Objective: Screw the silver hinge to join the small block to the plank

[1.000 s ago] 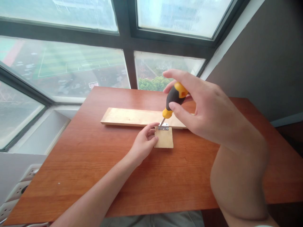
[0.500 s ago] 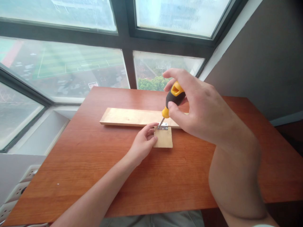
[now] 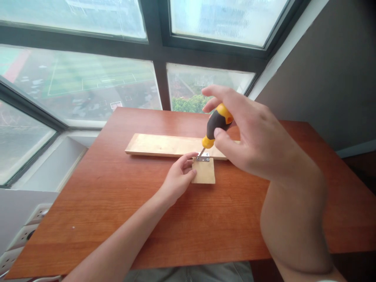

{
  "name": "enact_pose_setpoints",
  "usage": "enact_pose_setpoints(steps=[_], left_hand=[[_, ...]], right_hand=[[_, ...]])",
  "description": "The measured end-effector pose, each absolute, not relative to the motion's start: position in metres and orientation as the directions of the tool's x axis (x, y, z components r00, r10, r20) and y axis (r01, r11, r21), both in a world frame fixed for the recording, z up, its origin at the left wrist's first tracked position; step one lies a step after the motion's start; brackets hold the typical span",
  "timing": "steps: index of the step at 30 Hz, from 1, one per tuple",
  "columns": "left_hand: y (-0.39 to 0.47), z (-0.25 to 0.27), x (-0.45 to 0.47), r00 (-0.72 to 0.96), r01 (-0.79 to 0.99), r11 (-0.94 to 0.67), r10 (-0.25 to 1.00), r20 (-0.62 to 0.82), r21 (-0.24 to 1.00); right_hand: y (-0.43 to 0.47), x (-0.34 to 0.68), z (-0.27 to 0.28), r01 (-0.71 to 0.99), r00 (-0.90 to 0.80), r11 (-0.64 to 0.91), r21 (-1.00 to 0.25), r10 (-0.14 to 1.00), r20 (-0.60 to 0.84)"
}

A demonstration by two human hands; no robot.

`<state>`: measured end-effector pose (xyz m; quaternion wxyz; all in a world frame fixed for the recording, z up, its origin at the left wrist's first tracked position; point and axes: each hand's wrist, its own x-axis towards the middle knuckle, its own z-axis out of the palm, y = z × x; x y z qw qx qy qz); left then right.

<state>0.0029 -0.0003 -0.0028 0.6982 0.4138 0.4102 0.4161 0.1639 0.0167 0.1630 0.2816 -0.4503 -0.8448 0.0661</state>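
Observation:
My right hand [image 3: 237, 125] grips a yellow and black screwdriver [image 3: 217, 124] by its handle, the thumb on the near side and the fingers above. The screwdriver tilts, its tip down at the left part of a small metal hinge [image 3: 203, 157]. One leaf of the hinge lies on a small square wooden block [image 3: 203, 174], the other on the edge of a long wooden board [image 3: 158, 145]. With thumb and fingers, my left hand [image 3: 178, 176] holds the block's left side, its index fingertip beside the hinge. Part of the board is hidden behind my right hand.
Board and block rest on a reddish-brown wooden table [image 3: 141, 219]. Large windows [image 3: 102, 78] with dark frames stand behind it, and a grey wall [image 3: 329, 86] rises at the right. White power sockets [image 3: 25, 237] run along the lower left.
The screwdriver's handle has turned in my right hand, and its yellow end shows a different side. My left hand keeps its hold on the block.

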Motion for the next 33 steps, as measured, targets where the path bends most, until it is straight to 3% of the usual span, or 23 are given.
enact_pose_setpoints(steps=[6,12,15,19,26,33], left_hand=[[-0.0004,-0.0003,0.0029,0.326,-0.239,0.325,0.914,-0.239,0.915],[-0.0016,0.0014,0.0030,0.313,-0.245,0.333,0.916,-0.251,0.911],[-0.0010,0.0002,0.0026,0.314,-0.247,0.330,0.917,-0.247,0.911],[0.0001,-0.0016,0.0018,0.326,-0.236,0.334,0.912,-0.250,0.912],[0.0000,-0.0016,0.0023,0.325,-0.248,0.332,0.913,-0.245,0.910],[-0.0006,0.0009,0.0021,0.323,-0.228,0.337,0.911,-0.256,0.913]], right_hand=[[0.0226,0.1640,0.1580,0.808,-0.380,0.529,-0.258,0.804,0.458],[0.0186,0.1679,0.1631,0.765,-0.392,0.541,-0.351,0.822,0.412],[0.0171,0.1686,0.1649,0.744,-0.430,0.589,-0.315,0.783,0.449],[0.0213,0.1660,0.1625,0.813,-0.369,0.519,-0.263,0.809,0.457],[0.0161,0.1689,0.1637,0.706,-0.464,0.594,-0.384,0.799,0.383],[0.0213,0.1673,0.1583,0.839,-0.334,0.472,-0.271,0.839,0.430]])
